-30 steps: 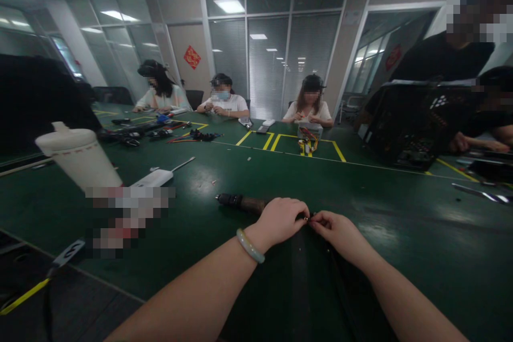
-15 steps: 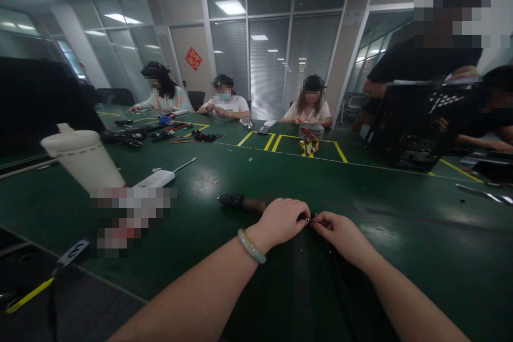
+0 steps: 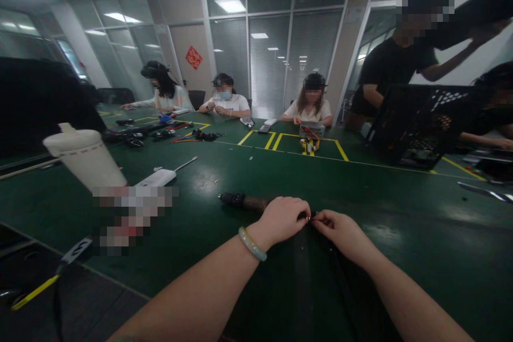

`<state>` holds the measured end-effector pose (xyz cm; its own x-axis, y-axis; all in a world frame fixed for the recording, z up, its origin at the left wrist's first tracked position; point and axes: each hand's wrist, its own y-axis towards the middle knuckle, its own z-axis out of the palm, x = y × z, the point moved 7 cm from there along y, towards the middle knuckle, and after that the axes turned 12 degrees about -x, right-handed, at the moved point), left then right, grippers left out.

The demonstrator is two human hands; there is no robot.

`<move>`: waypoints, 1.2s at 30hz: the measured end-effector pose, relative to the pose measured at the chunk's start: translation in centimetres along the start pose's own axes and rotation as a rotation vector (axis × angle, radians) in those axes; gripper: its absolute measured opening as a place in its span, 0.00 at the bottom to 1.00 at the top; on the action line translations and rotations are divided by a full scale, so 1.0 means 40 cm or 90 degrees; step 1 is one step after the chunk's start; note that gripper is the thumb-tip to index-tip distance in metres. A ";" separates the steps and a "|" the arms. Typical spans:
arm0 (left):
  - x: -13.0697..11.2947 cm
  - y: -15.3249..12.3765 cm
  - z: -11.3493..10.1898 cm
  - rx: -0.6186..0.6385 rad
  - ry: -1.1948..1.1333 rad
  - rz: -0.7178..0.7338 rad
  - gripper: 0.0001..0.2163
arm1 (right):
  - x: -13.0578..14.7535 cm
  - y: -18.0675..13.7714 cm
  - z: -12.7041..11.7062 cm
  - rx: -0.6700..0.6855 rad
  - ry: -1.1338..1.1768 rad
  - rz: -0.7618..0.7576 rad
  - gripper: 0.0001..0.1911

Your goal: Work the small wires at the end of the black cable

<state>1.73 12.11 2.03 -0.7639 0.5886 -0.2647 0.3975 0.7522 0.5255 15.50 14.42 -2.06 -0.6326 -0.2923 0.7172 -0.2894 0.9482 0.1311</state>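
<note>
My left hand (image 3: 282,219), a pale green bangle on its wrist, is curled round the near end of a dark screwdriver-like tool (image 3: 243,202) that lies on the green table (image 3: 401,203). My right hand (image 3: 340,231) meets it fingertip to fingertip, pinching a tiny shiny part I cannot make out at the tool's tip. Below both hands lies a dark flat object (image 3: 316,283), dim and hard to identify.
A white lidded cup (image 3: 86,157) stands at the left, a white power bank (image 3: 156,177) beside it. Across the table sit three people, with cables (image 3: 308,141) between yellow floor-tape lines. At the right a standing person lifts a panel above a black computer case (image 3: 420,125).
My hands have stayed almost still at the tool. The standing person at the right has raised a dark panel higher, and the view has shifted slightly.
</note>
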 end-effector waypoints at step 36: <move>-0.007 0.000 -0.004 0.002 0.004 -0.005 0.05 | -0.011 0.002 0.007 -0.017 0.040 0.000 0.10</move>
<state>1.86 11.90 2.21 -0.7705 0.5803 -0.2638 0.3925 0.7580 0.5209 15.55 14.60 -2.59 -0.5859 -0.2843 0.7589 -0.2700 0.9514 0.1480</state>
